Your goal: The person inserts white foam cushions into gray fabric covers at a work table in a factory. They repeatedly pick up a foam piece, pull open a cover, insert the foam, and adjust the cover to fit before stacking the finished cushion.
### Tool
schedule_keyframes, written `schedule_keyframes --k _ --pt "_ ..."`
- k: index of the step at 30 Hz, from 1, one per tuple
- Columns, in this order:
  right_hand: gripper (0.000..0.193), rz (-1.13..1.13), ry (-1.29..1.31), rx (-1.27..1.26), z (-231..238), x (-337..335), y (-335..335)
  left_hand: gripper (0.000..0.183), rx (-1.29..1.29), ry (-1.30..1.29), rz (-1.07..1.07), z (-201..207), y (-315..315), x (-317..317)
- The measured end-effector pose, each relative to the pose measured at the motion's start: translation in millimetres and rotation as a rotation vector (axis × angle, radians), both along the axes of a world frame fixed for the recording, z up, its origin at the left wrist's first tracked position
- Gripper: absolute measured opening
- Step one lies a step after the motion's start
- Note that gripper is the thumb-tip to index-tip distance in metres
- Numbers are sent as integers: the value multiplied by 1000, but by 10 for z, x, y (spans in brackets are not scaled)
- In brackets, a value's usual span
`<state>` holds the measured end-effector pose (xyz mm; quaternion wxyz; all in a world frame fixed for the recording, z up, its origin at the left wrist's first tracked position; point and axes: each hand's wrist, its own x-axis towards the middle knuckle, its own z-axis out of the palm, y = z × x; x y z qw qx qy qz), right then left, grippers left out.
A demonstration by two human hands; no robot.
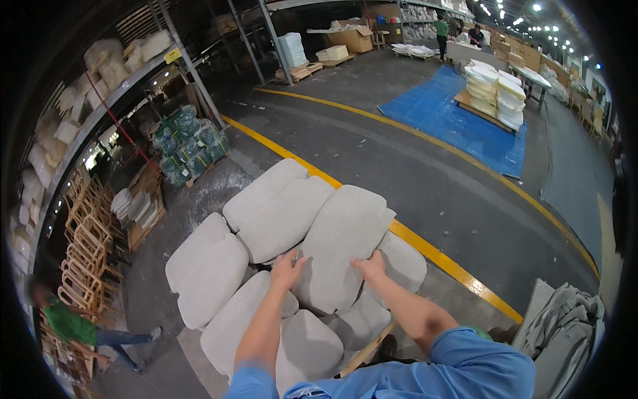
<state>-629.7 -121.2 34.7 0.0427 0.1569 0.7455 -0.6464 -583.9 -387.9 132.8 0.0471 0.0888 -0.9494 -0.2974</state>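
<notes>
In front of me lies a pile of light grey cushions (206,263) with rounded ends, several overlapping side by side. One grey cushion (342,239) on top, its far end over the others, is between my hands. My left hand (287,270) grips its left edge, fingers bent against the side. On its right edge is my right hand (370,265), thumb on top and the other fingers mostly hidden beneath. Another cushion (309,342) lies nearer my body, between my forearms.
A yellow floor line (458,269) passes behind the pile. Grey fabric (565,319) is heaped at the right. Wooden chair frames (90,246) and a walking person in green (70,326) are at the left. Beyond are green-wrapped bundles (189,143) and white stacks (495,93) near a blue sheet (425,110).
</notes>
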Motion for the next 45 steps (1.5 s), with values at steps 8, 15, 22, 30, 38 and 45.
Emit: schedule_keyframes --k 8,15,22,30,38,45 --pt "62 347 -422 -218 171 298 -106 70 -148 2 370 -220 -517 1630" --pt "33 235 -564 -607 79 847 -940 70 -179 -35 170 -140 -578 1487" --pt "22 390 -590 -470 115 573 -887 47 -364 -36 57 -269 -302 1358" --pt "25 153 -521 -615 -55 508 -1069 52 -445 45 40 -408 -320 1335" --pt "37 115 -225 -404 262 1258 -554 55 -501 -10 19 -379 -237 1301" --pt "39 -128 -35 -61 -91 3284 1184 37 80 474 -94 -241 -316 1307"
